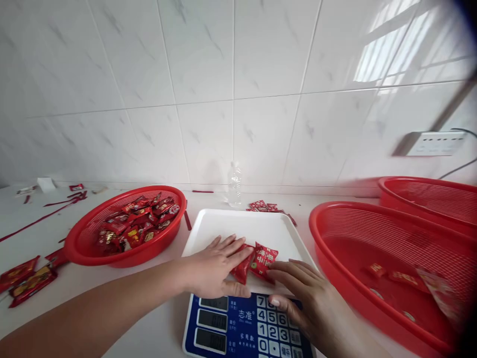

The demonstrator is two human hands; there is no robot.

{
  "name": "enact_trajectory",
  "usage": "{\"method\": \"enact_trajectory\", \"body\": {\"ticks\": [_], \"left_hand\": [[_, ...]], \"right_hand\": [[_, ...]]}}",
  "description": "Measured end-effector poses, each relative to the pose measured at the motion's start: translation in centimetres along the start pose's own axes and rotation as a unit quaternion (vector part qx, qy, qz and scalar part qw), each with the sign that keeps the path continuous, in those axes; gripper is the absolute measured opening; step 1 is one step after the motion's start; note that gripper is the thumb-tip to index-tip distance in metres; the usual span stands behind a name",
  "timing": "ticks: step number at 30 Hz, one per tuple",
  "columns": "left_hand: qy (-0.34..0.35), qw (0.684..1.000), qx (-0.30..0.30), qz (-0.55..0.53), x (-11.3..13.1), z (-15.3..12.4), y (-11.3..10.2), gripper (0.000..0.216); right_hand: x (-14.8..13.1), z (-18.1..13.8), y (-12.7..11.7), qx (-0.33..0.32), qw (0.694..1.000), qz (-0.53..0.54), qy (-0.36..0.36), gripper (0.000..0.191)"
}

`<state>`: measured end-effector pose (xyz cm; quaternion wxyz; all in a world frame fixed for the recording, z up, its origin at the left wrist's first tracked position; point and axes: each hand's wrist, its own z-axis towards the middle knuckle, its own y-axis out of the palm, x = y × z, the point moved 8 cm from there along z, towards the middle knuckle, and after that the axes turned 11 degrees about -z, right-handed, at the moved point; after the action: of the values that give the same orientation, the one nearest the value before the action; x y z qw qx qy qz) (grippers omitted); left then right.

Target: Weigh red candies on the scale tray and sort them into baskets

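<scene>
Two small red snack packets lie side by side on the white pan (223, 222) of a digital scale with a blue keypad panel (244, 323). My left hand (216, 266) rests with outstretched fingers over the left packet (242, 268), covering part of it. Fingertips of my right hand (311, 293) touch the lower right edge of the right packet (265, 256); its fingers are extended and its thumb hangs over the number keys. Neither hand is wrapped around a packet.
A red basket (126, 258) full of wrapped snacks stands left. On the right are a larger red basket (335, 238) with a few packets and another basket (428, 186) behind it. A clear bottle (234, 184) and some packets (263, 205) are by the tiled wall.
</scene>
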<state>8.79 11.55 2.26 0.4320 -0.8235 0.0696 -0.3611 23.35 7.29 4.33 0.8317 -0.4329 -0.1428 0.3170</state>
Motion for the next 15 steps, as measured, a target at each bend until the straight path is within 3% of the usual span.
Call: {"method": "enact_trajectory", "body": {"ticks": [3, 6, 11, 13, 15], "left_hand": [[0.017, 1.000, 0.019, 0.002, 0.0, 0.5, -0.7, 0.089], [-0.003, 0.993, 0.114, 0.001, -2.2, 0.2, -4.1, 0.083], [-0.163, 0.946, 0.279, -0.008, -11.6, -4.7, -10.9, 0.040], [-0.230, 0.930, 0.285, -0.023, -15.7, -7.1, -11.7, 0.034], [-0.273, 0.928, 0.247, -0.054, -19.0, -9.0, -11.1, 0.027]], "right_hand": [[0.2, -0.1, 0.2, 0.019, 1.000, 0.006, -0.011, 0.039], [1.1, -0.3, -0.4, 0.083, 0.997, -0.004, 0.006, 0.035], [2.0, -1.4, -1.0, 0.134, 0.991, 0.005, 0.022, 0.028], [2.3, -2.1, -0.9, 0.139, 0.990, 0.019, 0.033, 0.026], [2.6, -2.7, -0.8, 0.145, 0.988, 0.031, 0.045, 0.023]]}}
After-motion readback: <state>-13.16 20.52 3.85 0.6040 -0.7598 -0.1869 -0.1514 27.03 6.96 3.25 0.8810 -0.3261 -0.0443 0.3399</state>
